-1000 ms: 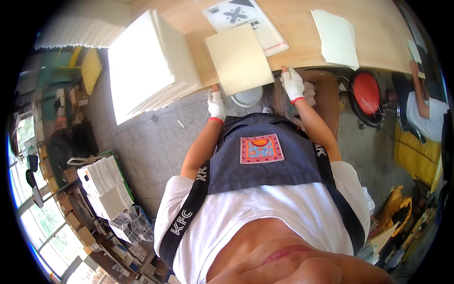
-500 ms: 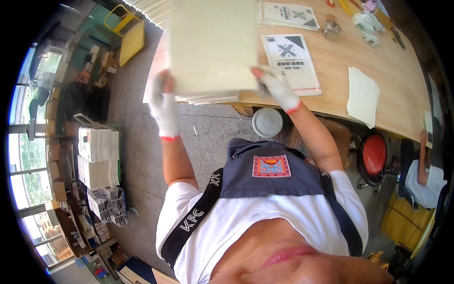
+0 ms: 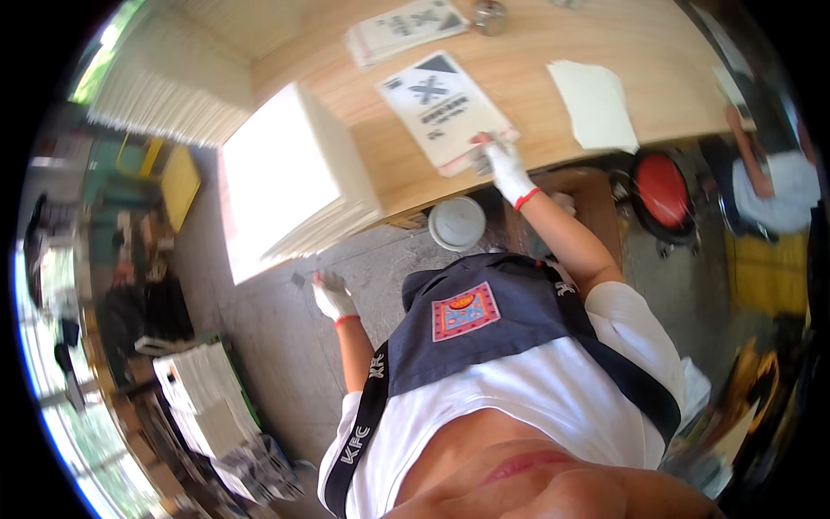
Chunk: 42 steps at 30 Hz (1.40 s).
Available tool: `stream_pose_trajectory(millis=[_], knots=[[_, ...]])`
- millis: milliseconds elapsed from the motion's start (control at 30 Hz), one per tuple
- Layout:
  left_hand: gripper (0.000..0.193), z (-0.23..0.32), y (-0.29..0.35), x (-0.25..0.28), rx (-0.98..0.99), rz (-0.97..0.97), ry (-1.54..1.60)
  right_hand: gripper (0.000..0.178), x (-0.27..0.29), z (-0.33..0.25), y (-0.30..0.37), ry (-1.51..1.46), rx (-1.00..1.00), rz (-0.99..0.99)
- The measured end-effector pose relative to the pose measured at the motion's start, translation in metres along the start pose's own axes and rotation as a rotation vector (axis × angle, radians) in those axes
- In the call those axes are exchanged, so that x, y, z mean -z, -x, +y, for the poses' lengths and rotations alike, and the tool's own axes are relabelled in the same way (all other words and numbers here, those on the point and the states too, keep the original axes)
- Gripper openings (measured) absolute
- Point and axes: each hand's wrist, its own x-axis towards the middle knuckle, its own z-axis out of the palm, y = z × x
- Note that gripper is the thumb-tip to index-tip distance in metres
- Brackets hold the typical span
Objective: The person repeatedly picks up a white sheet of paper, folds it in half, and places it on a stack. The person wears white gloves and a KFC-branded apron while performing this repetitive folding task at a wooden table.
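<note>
My right hand (image 3: 501, 167), in a white knit glove with bare fingertips, is at the near right corner of a flat white printed packet (image 3: 447, 112). The thumb lies over its edge, and the fingers look closed on that corner. My left hand (image 3: 332, 295), gloved the same way and slightly blurred, hangs in front of the table edge. Nothing is in it, and its fingers look loosely apart. Left of the packet stands a thick stack of white sheets (image 3: 281, 173), its near end jutting past the table edge.
A taller paper stack (image 3: 169, 78) rises at the far left. More printed packets (image 3: 406, 30), a glass jar (image 3: 489, 16) and loose white sheets (image 3: 595, 104) lie on the wooden table (image 3: 653, 86). Below are a lidded bucket (image 3: 456, 223) and a red stool (image 3: 664, 197). Another person sits at right.
The pale sheets that both hands held now rest on the stack. My left hand has dropped back toward my body. My right hand has moved onto the printed packet. The view has turned.
</note>
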Motion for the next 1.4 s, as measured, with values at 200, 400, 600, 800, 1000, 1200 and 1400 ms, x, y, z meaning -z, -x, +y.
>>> stream_pose_trajectory(millis=[200,400,600,800,1000,1200,1400], knots=[[0.036,-0.063,0.063,-0.049,0.169,-0.351,-0.484,0.011,0.204,0.024,-0.008,-0.247,0.008,0.717],[0.025,-0.068,0.079,-0.158,-0.461,-0.981,-0.855,0.015,0.263,0.021,-0.025,-0.472,-0.033,0.612],[0.02,-0.047,0.119,-0.278,-1.003,-1.058,-1.138,0.016,0.244,0.013,-0.009,-0.586,-0.172,0.541],[0.038,-0.065,0.109,-0.326,-0.995,-1.018,-1.915,0.003,0.269,0.044,0.036,-0.486,0.08,0.607],[0.03,-0.069,0.076,-0.324,-1.041,-1.009,-1.741,0.018,0.24,-0.004,0.079,-0.336,0.214,0.289],[0.031,-0.077,0.068,-0.315,-1.102,-0.922,-1.679,0.036,0.185,-0.002,0.111,-0.421,-0.164,-0.097],[0.028,-0.067,0.075,-0.316,-1.09,-0.931,-1.693,0.023,0.15,0.025,0.107,-0.486,-0.173,0.177]])
